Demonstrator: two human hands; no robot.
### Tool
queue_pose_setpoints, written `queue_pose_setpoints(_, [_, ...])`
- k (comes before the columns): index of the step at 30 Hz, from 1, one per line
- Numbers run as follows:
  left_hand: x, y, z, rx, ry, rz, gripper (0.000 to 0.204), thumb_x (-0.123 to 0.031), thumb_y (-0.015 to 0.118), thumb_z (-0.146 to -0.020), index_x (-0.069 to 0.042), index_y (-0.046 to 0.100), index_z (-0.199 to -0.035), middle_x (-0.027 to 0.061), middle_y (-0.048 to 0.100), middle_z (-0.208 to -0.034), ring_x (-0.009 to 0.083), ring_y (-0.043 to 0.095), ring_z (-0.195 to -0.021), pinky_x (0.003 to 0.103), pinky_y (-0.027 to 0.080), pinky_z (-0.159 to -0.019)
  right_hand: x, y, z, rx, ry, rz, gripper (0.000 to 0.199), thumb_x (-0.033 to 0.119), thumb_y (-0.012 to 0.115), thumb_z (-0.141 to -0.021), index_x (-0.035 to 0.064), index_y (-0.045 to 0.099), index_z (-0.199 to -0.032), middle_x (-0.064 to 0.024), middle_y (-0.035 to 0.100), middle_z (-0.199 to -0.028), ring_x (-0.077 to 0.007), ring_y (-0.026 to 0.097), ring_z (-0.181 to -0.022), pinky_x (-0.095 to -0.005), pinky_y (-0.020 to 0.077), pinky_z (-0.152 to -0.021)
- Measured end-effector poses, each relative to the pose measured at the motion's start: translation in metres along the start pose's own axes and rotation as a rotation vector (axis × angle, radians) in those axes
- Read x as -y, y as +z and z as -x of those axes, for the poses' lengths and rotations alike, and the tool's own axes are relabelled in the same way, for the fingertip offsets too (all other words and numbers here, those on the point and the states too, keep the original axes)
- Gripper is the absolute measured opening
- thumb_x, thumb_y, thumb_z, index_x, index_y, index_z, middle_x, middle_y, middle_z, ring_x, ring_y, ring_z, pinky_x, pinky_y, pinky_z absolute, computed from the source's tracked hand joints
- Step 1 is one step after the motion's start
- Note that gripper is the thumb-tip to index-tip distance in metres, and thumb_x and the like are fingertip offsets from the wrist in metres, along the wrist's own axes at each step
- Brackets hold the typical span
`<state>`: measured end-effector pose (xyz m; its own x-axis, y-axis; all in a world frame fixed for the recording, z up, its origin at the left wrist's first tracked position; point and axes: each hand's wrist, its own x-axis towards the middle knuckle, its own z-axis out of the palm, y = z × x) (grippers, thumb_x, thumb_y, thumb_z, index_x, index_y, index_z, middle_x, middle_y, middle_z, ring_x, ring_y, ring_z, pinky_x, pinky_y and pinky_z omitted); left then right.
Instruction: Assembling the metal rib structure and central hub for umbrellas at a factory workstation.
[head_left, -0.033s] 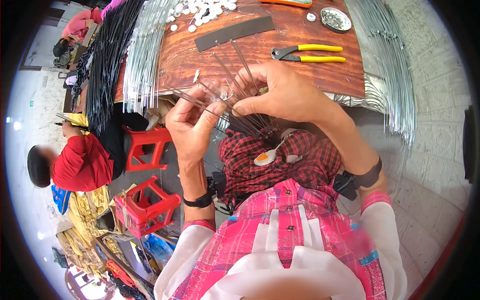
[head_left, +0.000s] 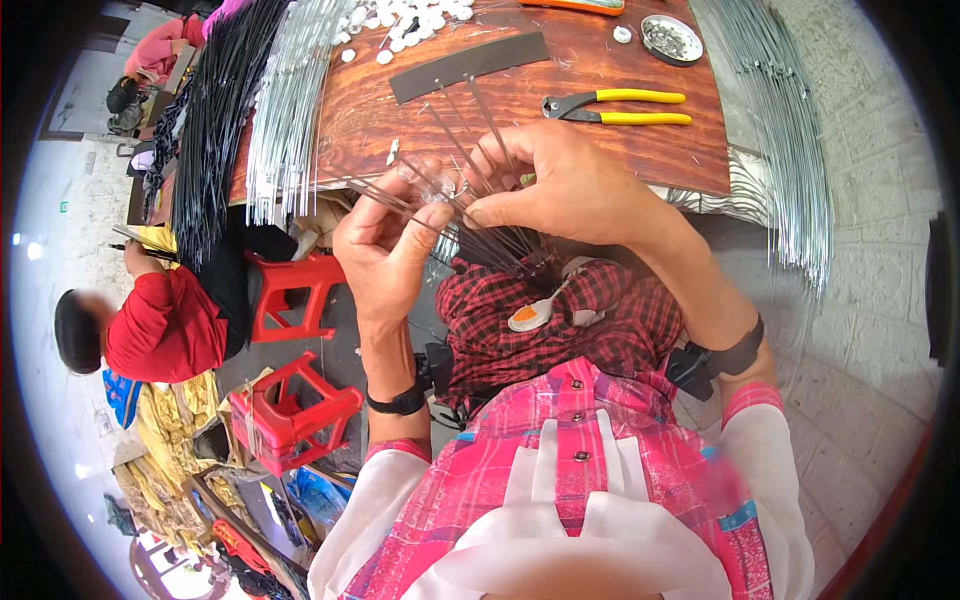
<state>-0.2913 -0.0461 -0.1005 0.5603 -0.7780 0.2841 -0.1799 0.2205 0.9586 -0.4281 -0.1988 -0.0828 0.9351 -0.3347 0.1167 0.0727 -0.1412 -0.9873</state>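
Thin metal rods fan out at frame centre, unchanged from the prior frame; left hand and right hand both pinch them above the counter.

Pliers on table, wire bundles left, stools perhaps below

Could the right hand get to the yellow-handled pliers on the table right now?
Probably not at once: the right hand is pinching thin metal rods. The path to the pliers looks clear.
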Motion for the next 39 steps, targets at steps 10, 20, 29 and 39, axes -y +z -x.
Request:
queue_pose_setpoints(10, [-0.004, 0.004, 0.001, 0.059, 0.095, -0.185, 0.036, -0.008, 0.068, -0.086, 0.007, 0.058, -0.117, 0.007, 0.066, -0.097, 0.0101, 0.06, -0.086, 0.024, 0.048, -0.077, 0.002, 0.008, 0.004, -0.083, -0.032, 0.095, 0.023, 0.014, 0.068, -0.072, -0.0045, 0.064, -0.085, -0.0139, 0.067, -0.073, -0.0181, 0.064, -0.067, -0.0318, 0.0508, -0.064])
queue_pose_setpoints(20, [0.004, 0.001, 0.0, -0.006, 0.085, -0.229, 0.035, -0.005, 0.065, -0.087, 0.008, 0.057, -0.118, 0.012, 0.067, -0.104, 0.0154, 0.063, -0.093, 0.028, 0.05, -0.083, -0.022, 0.027, 0.0, -0.287, -0.07, 0.1, 0.021, 0.014, 0.068, -0.074, -0.0032, 0.064, -0.085, -0.0141, 0.065, -0.07, -0.0194, 0.064, -0.065, -0.0336, 0.05, -0.061])
queue_pose_setpoints(29, [0.009, -0.003, 0.001, 0.035, 0.046, -0.038, 0.037, -0.006, 0.067, -0.086, 0.008, 0.058, -0.119, 0.011, 0.066, -0.106, 0.0128, 0.061, -0.09, 0.024, 0.048, -0.08, -0.012, 0.013, 0.0, -0.084, 0.08, -0.094, 0.017, 0.004, 0.07, -0.08, -0.0031, 0.062, -0.093, -0.0028, 0.065, -0.077, -0.0072, 0.058, -0.071, -0.0245, 0.0477, -0.064])
queue_pose_setpoints(39, [0.011, 0.0, -0.002, 0.174, -0.213, 0.533, 0.058, -0.013, 0.059, -0.09, 0.009, 0.034, -0.138, 0.0196, 0.041, -0.141, 0.03, 0.04, -0.133, 0.041, 0.031, -0.109, -0.018, 0.023, 0.003, -0.294, 0.023, -0.107, 0.019, 0.008, 0.07, -0.075, -0.0046, 0.065, -0.088, -0.0086, 0.067, -0.074, -0.012, 0.062, -0.067, -0.0286, 0.05, -0.063])
